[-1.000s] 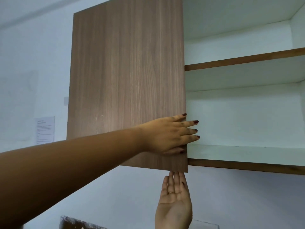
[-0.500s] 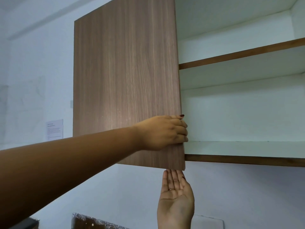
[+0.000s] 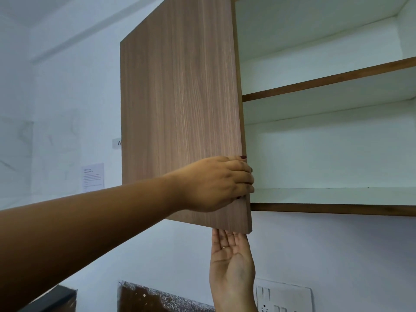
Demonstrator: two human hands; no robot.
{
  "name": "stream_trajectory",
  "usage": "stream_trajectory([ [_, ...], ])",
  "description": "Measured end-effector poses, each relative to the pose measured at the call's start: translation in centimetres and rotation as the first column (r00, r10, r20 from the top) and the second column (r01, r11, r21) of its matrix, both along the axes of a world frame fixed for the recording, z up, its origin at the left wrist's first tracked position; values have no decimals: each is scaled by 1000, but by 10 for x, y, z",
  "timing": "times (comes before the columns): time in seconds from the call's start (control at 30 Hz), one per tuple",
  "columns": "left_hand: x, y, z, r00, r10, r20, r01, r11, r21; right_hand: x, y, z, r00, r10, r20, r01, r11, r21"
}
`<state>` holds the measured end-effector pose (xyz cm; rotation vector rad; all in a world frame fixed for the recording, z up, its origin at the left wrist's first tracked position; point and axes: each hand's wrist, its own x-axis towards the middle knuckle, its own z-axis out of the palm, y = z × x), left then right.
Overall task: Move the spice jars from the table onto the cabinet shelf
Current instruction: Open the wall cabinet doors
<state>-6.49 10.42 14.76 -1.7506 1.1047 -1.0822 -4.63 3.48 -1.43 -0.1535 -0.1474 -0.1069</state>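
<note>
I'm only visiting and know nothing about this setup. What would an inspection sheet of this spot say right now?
Surface: lower shelf is white, with no jars seen on it; the table is not in view.
Job's things: spice jars, nothing seen; the door stands open.
Clutter: nothing seen.
Hands: the left hand grips the door's edge; the right hand is flat, palm to the camera, with its fingers at the door's bottom edge.
Cables: nothing seen.
Surroundings: upper shelf; paper on the wall; socket plate; speckled slab.
</note>
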Motion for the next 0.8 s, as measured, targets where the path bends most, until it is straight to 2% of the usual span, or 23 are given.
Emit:
stream_trajectory([
  [0.33, -55, 38, -13, 997, 10, -72, -16, 997, -80, -52, 33, 0, 1000, -22, -6, 22, 1000, -21],
  [0.5, -85, 62, -16, 999, -1, -36, -2, 997, -74, -85, 54, 2, 999, -41, -12, 40, 996, -74],
  [0.67, -110, 84, -21, 999, 15, -29, -18, 996, -88, -112, 69, 2, 998, 0, -65, -10, 988, -156],
  [0.8, -125, 96, -22, 999, 19, -46, -24, 994, -109, -129, 79, 2, 996, 50, -71, -60, 986, -156],
])
